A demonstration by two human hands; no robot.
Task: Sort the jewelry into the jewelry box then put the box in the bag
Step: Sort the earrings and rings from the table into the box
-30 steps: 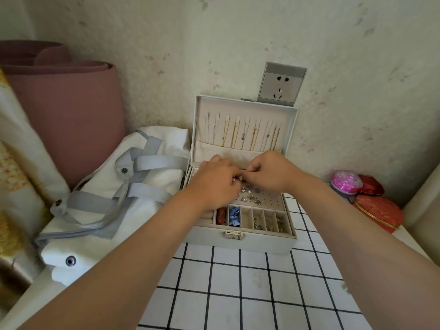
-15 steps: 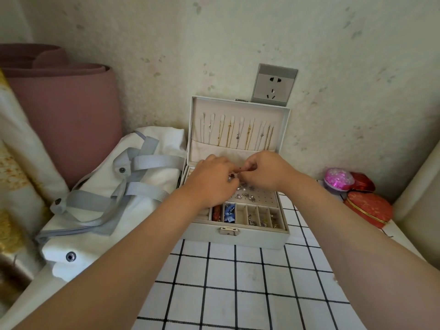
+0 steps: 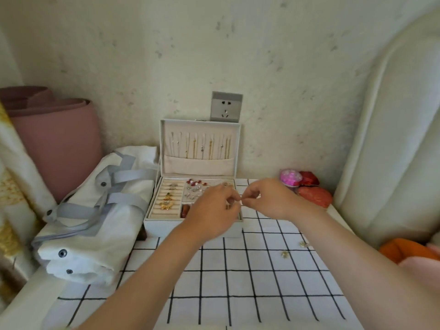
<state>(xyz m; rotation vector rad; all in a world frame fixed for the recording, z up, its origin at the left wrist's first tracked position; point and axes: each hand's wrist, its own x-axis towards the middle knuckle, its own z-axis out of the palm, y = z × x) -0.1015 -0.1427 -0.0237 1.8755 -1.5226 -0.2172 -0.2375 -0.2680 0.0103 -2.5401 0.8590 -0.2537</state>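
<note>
We see a table (image 3: 238, 294) under a white cloth with a black grid, pushed against a stained wall. A white padded cushion (image 3: 392, 139) rises along the table's right edge, and a rolled pink mat (image 3: 59, 144) stands upright beyond its back left corner. The white bag (image 3: 95, 234) with grey straps lies flat along the left edge, just beside the jewelry box (image 3: 164, 228).

The box sits at the middle of the back edge with its lid (image 3: 200, 129) upright against the wall. Necklaces (image 3: 202, 145) hang in a row inside the lid. In the tray, rings (image 3: 166, 198) fill the left compartment and earrings (image 3: 195, 186) dot the back panel.

Both hands hover over the box's front right corner. The left hand (image 3: 214, 213) has its fingers curled and pinches a tiny glinting piece (image 3: 227, 206). The right hand (image 3: 271, 198) has thumb and forefinger pressed together right at the left fingertips. We cannot tell whether it grips the same piece or nothing.

Red pouches (image 3: 314, 196) and a pink round case (image 3: 290, 177) sit in the back right corner. A grey socket (image 3: 226, 107) is on the wall above the lid. Two small loose pieces (image 3: 284, 254) lie on the cloth near the right edge.
</note>
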